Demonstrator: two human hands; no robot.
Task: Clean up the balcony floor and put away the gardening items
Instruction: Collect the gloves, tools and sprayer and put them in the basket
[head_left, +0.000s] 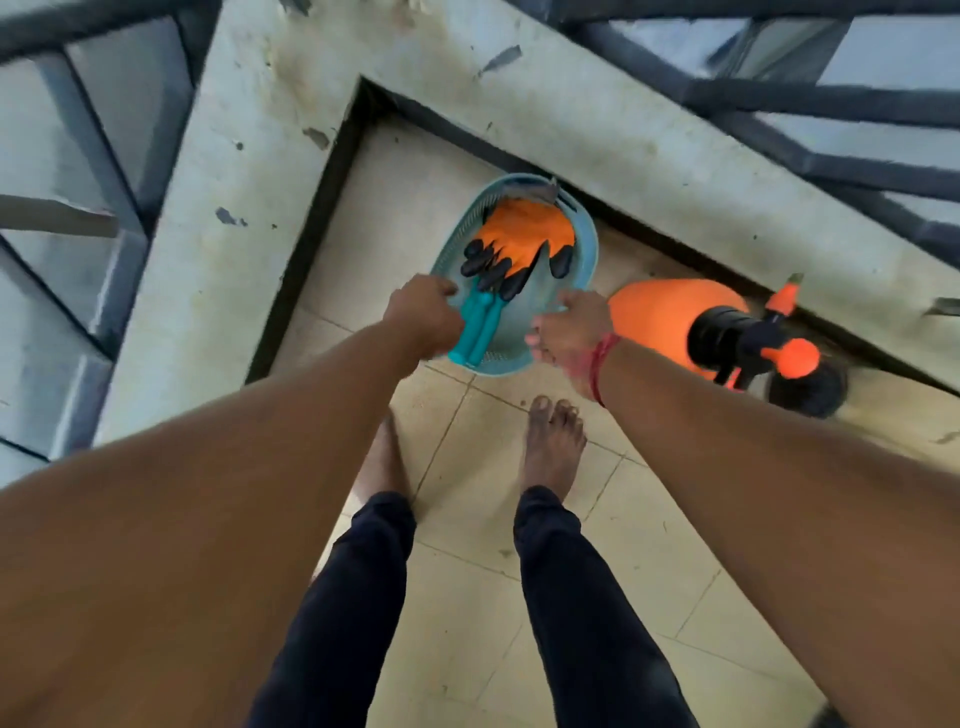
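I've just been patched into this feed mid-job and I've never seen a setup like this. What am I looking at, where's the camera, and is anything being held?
There is no machine here. A person works with bare hands, and the single picture comes from a camera worn on their head, looking down towards their bare feet. On the tiled floor, in the corner of a low concrete wall, sits a light blue basket. It holds orange gloves and teal-handled tools. An orange sprayer is just to its right. The left hand is at the basket's left rim and the right hand at its right rim. Motion blur hides whether either one actually grips.
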